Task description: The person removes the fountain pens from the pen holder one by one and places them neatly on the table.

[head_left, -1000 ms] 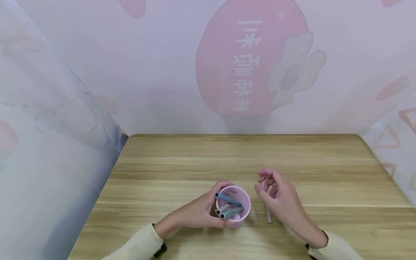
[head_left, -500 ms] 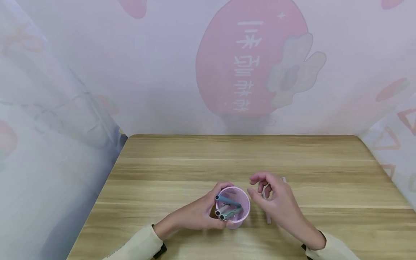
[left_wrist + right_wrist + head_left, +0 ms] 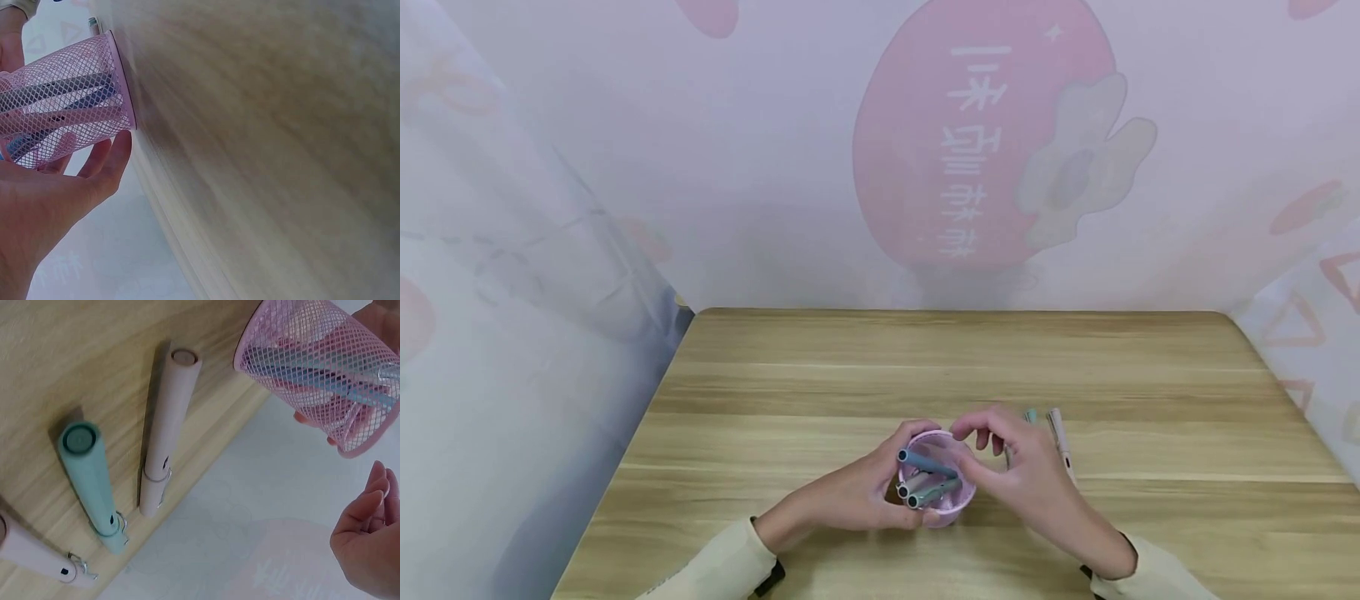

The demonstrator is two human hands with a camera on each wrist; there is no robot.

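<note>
My left hand (image 3: 857,496) grips a pink mesh pen cup (image 3: 945,518) from its left side, thumb at the front and fingers round the back. A blue pen (image 3: 928,462), a pale pen (image 3: 914,482) and a green pen (image 3: 934,493) lean inside it. At the cup's right rim is my right hand (image 3: 1022,462), fingers bent, thumb and forefinger apart, nothing seen between them. Beside that hand lie a pale pink pen (image 3: 167,419), a green pen (image 3: 90,481) and another pale pink pen (image 3: 37,556) on the table.
The wood-grain table (image 3: 775,392) reaches back to a pale printed cloth (image 3: 760,167), which hangs behind it and at both sides. In the left wrist view, the cup's base stands close to the tabletop (image 3: 250,156).
My right hand has moved left to the cup's rim, uncovering more of the pens lying behind it. The left hand and the cup have stayed almost still.
</note>
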